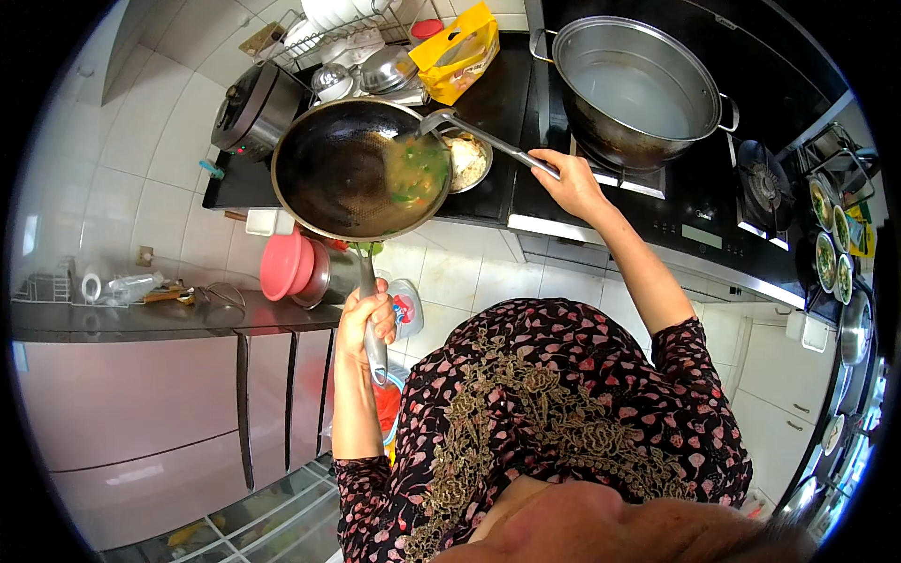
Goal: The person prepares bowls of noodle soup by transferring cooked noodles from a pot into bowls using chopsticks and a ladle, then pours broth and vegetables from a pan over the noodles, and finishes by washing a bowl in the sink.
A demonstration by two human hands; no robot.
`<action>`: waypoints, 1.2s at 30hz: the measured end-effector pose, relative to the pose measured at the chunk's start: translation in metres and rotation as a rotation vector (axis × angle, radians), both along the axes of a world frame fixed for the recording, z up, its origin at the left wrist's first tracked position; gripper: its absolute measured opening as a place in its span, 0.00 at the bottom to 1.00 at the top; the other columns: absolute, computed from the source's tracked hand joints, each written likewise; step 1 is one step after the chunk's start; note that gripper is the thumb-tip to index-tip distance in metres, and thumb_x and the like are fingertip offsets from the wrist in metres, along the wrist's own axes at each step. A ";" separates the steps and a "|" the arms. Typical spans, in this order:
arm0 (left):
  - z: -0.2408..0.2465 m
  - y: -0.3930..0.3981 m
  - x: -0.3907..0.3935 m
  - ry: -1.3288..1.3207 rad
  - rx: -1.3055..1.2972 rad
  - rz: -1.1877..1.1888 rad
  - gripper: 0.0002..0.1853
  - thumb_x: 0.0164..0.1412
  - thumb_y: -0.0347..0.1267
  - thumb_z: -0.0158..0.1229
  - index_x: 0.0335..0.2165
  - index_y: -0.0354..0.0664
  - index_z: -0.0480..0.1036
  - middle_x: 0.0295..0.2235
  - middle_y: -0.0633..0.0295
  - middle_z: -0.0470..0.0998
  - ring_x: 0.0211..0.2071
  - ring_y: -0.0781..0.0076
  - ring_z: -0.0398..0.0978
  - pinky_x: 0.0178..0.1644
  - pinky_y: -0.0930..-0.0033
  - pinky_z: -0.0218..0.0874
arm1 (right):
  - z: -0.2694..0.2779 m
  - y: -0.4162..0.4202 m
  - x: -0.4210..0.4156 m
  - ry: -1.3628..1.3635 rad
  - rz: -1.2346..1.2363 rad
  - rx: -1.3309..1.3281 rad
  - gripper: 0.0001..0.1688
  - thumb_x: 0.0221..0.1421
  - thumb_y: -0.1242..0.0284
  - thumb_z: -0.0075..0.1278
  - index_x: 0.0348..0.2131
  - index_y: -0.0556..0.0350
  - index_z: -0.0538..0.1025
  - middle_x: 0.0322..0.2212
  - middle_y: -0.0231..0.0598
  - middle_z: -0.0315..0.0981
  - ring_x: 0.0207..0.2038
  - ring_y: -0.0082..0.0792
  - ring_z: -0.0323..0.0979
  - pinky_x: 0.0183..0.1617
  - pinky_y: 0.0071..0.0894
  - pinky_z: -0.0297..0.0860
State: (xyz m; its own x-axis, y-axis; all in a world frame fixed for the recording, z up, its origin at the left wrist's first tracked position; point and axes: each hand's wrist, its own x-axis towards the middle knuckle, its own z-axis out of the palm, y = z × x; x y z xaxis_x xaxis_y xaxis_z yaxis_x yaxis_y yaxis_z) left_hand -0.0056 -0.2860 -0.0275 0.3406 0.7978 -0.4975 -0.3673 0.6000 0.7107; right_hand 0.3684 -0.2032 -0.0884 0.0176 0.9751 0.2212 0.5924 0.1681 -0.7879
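My left hand [367, 320] is closed round the grey handle of a dark wok [324, 169], which is held tilted over the counter. Soupy food with green pieces [415, 172] has gathered at the wok's right side. My right hand [571, 184] grips the handle of a metal ladle [493, 139], whose head is at the wok's right rim. Partly under that rim stands a metal bowl [484, 176] with pale, crumbly-looking food [467, 160]; whether anything is flowing into it cannot be told.
A large two-handled pot [637, 77] of cloudy liquid stands on the black gas hob [676, 204]. Behind the wok are a yellow bag [461, 60], metal bowls and a dish rack [345, 32]. An electric cooker [257, 109] stands left; several filled bowls [826, 259] are far right.
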 end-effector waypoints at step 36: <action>0.011 0.003 -0.025 0.022 0.016 0.006 0.06 0.55 0.27 0.49 0.33 0.41 0.63 0.13 0.70 0.58 0.08 0.80 0.57 0.10 0.75 0.56 | 0.007 0.010 -0.030 -0.277 0.098 0.078 0.16 0.52 0.70 0.48 0.42 0.53 0.74 0.32 0.46 0.74 0.35 0.48 0.72 0.39 0.43 0.68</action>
State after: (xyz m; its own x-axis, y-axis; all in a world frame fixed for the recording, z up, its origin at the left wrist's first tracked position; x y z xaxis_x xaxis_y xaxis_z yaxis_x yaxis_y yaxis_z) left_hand -0.0305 -0.2828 -0.0164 0.3254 0.8077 -0.4916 -0.3552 0.5862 0.7281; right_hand 0.3387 -0.1936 -0.0814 -0.1477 0.9489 0.2789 0.7608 0.2892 -0.5810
